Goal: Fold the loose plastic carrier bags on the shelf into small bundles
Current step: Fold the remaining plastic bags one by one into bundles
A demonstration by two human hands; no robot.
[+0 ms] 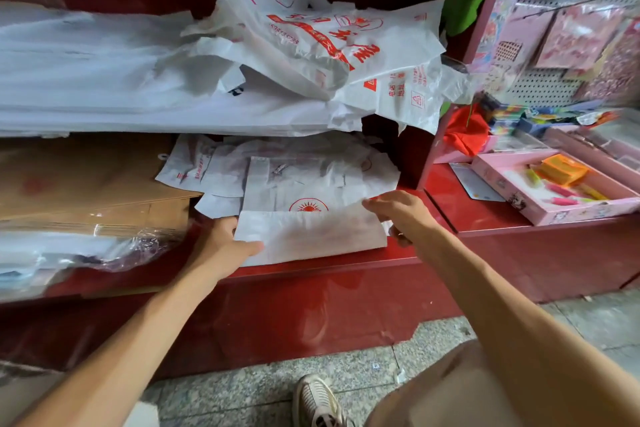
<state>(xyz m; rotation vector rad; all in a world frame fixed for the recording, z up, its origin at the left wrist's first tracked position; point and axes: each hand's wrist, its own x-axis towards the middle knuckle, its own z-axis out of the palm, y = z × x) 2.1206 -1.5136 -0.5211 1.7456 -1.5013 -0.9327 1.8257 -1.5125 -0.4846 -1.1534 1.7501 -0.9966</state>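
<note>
Both hands hold one white carrier bag (308, 236) at the front edge of the red lower shelf (346, 265). The left hand (221, 246) grips its left edge, thumb lying on top and fingers tucked beneath; the right hand (398, 215) pinches its upper right corner. The bag lies flat between them, a red sun logo (308, 206) showing just above its folded edge. Behind the grip sits a heap of flattened white bags (277, 166), with brown cardboard sheets (86, 177) left of it. Above, on the upper shelf, loose printed carrier bags (329, 45) lie crumpled.
</note>
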